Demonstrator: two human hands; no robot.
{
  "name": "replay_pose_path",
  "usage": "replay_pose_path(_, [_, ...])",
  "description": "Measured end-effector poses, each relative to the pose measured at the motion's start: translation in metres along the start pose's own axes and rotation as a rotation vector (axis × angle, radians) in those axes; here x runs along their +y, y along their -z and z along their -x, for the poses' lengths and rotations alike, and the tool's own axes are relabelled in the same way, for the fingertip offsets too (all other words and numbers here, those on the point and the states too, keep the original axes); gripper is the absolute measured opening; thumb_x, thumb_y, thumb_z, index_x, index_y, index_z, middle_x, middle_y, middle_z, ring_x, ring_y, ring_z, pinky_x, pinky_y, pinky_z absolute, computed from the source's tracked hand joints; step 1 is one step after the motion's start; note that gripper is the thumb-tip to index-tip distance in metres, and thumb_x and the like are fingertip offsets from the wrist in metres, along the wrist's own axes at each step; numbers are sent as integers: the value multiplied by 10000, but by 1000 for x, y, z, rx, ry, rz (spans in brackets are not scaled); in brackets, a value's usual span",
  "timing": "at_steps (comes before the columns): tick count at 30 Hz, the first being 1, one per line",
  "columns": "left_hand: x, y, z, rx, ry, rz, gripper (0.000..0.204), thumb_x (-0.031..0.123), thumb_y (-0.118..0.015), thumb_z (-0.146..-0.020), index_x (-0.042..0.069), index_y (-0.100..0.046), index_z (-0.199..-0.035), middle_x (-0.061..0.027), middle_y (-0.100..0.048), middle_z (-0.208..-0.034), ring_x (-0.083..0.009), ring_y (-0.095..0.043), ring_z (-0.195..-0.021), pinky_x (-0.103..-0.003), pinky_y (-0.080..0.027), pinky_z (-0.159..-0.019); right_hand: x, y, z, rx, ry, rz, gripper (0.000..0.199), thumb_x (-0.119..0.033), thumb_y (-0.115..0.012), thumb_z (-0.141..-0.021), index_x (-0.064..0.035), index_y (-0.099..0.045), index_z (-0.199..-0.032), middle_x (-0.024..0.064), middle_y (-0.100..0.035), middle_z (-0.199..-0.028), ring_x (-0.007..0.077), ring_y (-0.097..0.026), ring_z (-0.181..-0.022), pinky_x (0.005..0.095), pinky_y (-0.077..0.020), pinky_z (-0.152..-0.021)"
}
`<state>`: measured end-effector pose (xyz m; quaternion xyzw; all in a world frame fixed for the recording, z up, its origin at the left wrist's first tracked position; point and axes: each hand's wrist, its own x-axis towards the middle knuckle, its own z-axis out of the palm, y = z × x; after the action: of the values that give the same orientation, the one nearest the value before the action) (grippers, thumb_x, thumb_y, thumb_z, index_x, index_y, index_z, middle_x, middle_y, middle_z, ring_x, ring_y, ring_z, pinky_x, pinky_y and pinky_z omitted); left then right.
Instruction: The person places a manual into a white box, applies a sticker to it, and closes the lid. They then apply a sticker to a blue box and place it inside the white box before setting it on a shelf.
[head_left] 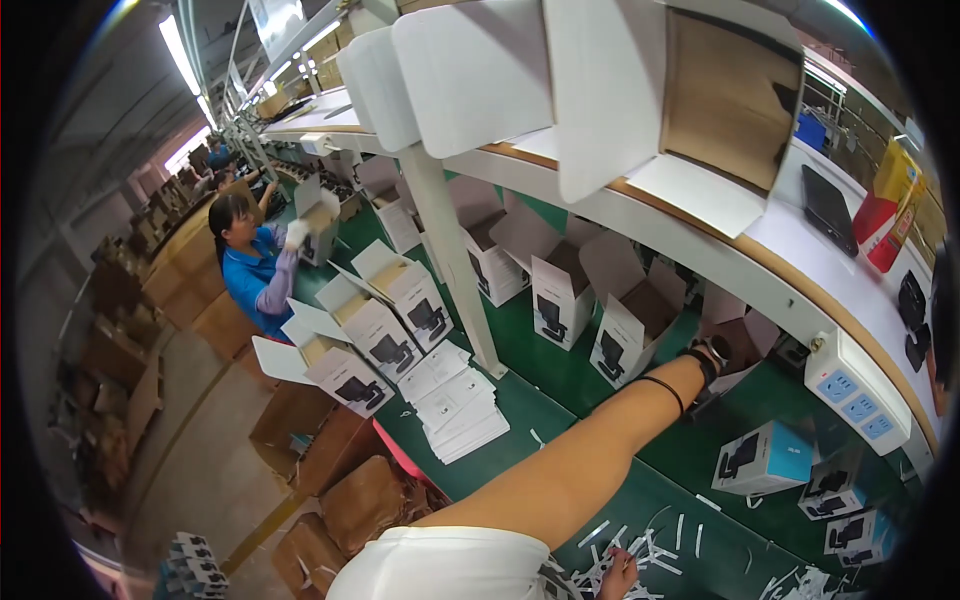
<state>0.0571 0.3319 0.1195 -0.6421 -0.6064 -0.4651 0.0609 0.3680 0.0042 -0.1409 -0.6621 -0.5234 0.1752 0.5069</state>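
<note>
My left arm stretches across the green bench, a dark watch (716,350) at the wrist and a thin black band on the forearm. My left hand lies beyond the watch, at an open carton (752,335) under the shelf; its fingers are hidden. At the lower edge, my right hand (618,577) is closed with fingertips together, beside loose white strips (655,552); what it holds, if anything, is too small to make out. Left of the reached carton stand open white boxes (610,350) with a dark device printed on them.
A fanned stack of white leaflets (455,405) lies near more open boxes (345,378). Closed blue-and-white boxes (765,458) sit at right, below a power strip (858,395). A post (450,260) and shelf edge overhang the bench. A co-worker (255,265) in blue handles a box farther along.
</note>
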Motion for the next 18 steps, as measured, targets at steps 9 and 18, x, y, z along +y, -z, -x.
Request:
replay_pose_path(9, [-118,145,138,-487,-776,-243,228,158,-670,-803,153,-811,-983,-11,-737,-1038,-304,-544,-1366,-645,-173,-1303,-83,-117,-5,-309,-145,-385,432,-78,-647,-1001,13,-561,-1414,109,-620,-1345,167,-581,-1175,333,-465,-1033])
replay_pose_path(18, [-125,234,241,-367,-385,162,345,56,-670,-852,138,-761,-1175,-78,-642,-1380,-335,-518,-1400,-542,-395,-1219,-161,-138,-12,-309,-95,-356,424,-105,-675,-1006,62,-585,-1384,127,-637,-1309,163,-591,-1154,326,-489,-976])
